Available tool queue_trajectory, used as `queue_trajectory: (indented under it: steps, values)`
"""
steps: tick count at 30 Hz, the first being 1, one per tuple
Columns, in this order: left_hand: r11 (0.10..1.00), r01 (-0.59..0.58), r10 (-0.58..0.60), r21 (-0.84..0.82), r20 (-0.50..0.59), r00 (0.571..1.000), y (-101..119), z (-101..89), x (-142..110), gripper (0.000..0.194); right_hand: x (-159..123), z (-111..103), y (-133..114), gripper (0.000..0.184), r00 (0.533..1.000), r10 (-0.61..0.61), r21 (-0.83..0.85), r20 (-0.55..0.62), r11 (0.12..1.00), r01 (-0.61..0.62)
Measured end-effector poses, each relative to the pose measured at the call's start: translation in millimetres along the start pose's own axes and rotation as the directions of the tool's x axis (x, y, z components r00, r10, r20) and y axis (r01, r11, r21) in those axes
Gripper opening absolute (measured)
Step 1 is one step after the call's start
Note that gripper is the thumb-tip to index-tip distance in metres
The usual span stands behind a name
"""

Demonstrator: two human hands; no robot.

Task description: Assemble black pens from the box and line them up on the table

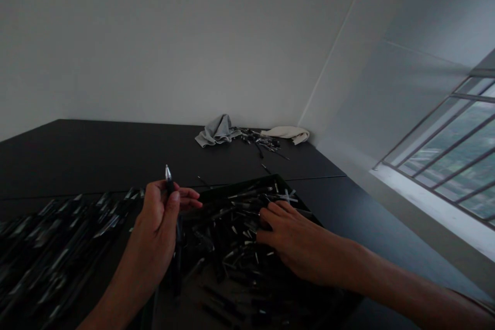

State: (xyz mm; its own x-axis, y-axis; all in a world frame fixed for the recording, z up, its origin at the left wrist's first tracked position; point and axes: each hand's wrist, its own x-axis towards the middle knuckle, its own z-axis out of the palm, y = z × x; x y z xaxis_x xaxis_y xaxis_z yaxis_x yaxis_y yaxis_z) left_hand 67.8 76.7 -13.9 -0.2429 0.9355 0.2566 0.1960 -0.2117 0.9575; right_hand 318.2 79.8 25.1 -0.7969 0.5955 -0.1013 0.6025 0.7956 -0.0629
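My left hand (157,224) is closed round a dark pen (169,175) with a silvery tip, which points upward above the thumb. Its outer fingers stretch to the right, off the pen. Below and beside it lies a dark tray (247,184) filled with a jumble of black pens and pen parts (235,232). My right hand (290,240) reaches into this heap near the far right corner of the tray, its fingers curled and pressed together at the pieces. Whatever sits between those fingertips is hidden.
Rows of pens (58,247), smeared by motion, lie at the left of the dark table (116,149). Near the wall are a grey cloth (218,131), a small heap of pen parts (259,139) and a cream cloth (288,133). A barred window (452,149) is on the right.
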Motion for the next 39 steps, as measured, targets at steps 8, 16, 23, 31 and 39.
queue_trajectory:
  steps: [8, 16, 23, 31, 39]
  values:
    - [1.000, 0.002, -0.002, 0.001, 0.001, 1.000, 2, -0.6, -2, 0.017, 5, 3, -19, 0.026, 0.996, 0.089, 0.032, 0.028, 0.995, -0.090]
    - [1.000, 0.002, -0.002, 0.019, -0.004, 1.000, 0, -1.2, -2, 0.017, 7, 1, -31, 0.022, 0.992, -0.111, 0.092, 0.067, 0.990, 0.104]
    - [0.999, -0.004, 0.004, 0.033, -0.011, 1.000, 1, 0.5, -1, 0.017, 5, 12, -31, 0.018, 0.984, -0.145, 0.060, 0.108, 0.988, 0.139]
    - [0.999, 0.007, -0.007, 0.037, -0.003, 1.000, 0, -1.0, -1, 0.020, 5, 13, -28, 0.023, 0.988, -0.102, 0.066, 0.113, 0.993, 0.094]
    - [0.999, 0.020, -0.020, 0.033, 0.007, 1.000, 2, 0.3, -1, 0.019, 4, 15, -25, 0.020, 0.997, -0.023, 0.085, 0.070, 0.996, 0.017]
